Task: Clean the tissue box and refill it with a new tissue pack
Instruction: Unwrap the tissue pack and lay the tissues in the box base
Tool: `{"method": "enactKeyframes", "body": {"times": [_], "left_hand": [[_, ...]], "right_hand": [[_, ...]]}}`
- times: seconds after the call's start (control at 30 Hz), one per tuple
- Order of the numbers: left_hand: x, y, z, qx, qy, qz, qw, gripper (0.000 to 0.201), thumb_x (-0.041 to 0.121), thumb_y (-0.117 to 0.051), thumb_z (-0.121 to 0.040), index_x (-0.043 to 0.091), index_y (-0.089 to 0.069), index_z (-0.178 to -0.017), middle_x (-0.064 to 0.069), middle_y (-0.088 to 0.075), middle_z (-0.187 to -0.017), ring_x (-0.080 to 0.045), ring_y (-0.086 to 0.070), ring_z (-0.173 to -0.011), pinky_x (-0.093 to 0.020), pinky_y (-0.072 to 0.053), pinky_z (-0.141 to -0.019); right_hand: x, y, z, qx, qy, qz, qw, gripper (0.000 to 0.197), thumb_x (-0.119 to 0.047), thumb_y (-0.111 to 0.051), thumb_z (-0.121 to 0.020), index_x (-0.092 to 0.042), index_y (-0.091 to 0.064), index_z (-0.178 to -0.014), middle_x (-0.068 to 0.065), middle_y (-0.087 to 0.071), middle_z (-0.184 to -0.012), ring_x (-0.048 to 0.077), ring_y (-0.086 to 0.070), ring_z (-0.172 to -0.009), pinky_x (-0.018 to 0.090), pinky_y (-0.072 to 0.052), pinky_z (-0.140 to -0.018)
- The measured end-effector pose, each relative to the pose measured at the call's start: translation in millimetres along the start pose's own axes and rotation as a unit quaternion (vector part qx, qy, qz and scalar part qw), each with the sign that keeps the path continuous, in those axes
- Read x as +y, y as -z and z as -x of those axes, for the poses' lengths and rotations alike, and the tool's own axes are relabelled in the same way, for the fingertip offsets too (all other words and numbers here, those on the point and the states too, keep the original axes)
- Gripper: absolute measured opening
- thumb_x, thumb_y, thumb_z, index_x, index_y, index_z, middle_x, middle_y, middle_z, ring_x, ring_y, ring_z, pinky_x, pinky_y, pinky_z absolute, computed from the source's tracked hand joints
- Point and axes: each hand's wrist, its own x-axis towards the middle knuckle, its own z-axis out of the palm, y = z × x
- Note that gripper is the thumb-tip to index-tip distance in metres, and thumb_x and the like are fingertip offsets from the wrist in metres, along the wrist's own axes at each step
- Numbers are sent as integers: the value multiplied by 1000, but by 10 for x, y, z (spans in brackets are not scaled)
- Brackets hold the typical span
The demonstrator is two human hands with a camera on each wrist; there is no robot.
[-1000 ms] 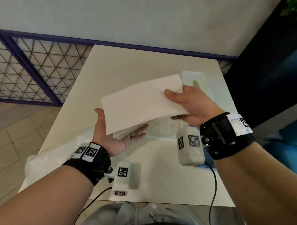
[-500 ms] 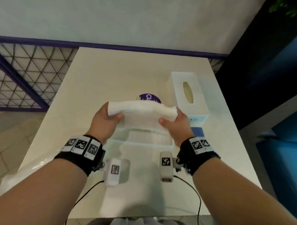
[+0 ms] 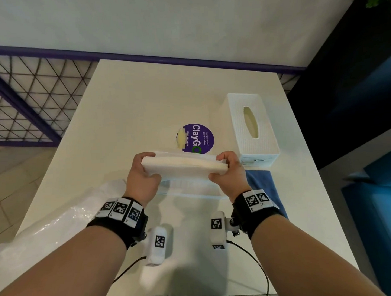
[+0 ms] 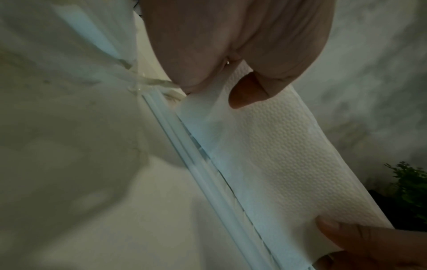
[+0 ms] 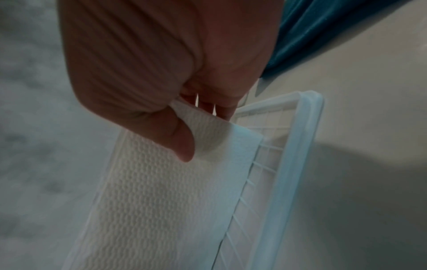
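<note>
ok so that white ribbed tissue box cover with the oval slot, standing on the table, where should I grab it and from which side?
Probably across the long side walls of the white ribbed tissue box cover, coming down from above. It stands slot-up on the cream table, nothing over it, and its narrow width should suit one hand. Both hands now hold the tissue stack, so free one first.

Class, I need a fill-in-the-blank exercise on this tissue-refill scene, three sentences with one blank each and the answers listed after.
1. The white stack of tissues is held by ____ hands.
2. The white plastic tissue box cover has its oval slot facing ____.
3. The folded cloth beside the right hand is ____ in colour.

Missing words: both; up; blue
</note>
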Motion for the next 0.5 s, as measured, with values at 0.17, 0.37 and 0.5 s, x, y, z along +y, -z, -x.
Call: {"method": "enactKeyframes", "body": {"times": [0.17,0.37,0.5], "left_hand": [[-22,-31,-14,-9,21,-2,1000,58,-11,-51,-78,18,-42,-127,-7,-53,-108,-27,-51,-97,-35,-46,-84],[-49,-45,-16,-12,27,-14,999,50,-4,-52,-84,14,-40,-129,-6,-55,-106,-25,-52,-96,-32,-41,-82],[60,-1,-36,-7,3,-55,998,45,8,-58,-88,13,-40,-129,-1,-55,-104,-22,-53,-94,-32,-43,-84]], "right_hand": [[75,20,-4,4,11,-12,1000,50,2,-69,-71,-25,-44,-105,-5,-57,-91,15,-60,-81,28,-55,-74],[124,16,1,30,-4,7,1000,35,-7,-71,-74,-21,-51,-99,-10,-59,-80,13,-61,-77,25,-51,-71],[6,86,-4,36,-37,-12,999,37,-12,-72,-77,-18,-53,-108,-11,-61,-82,13,-61,-80,22,-50,-68]]}}
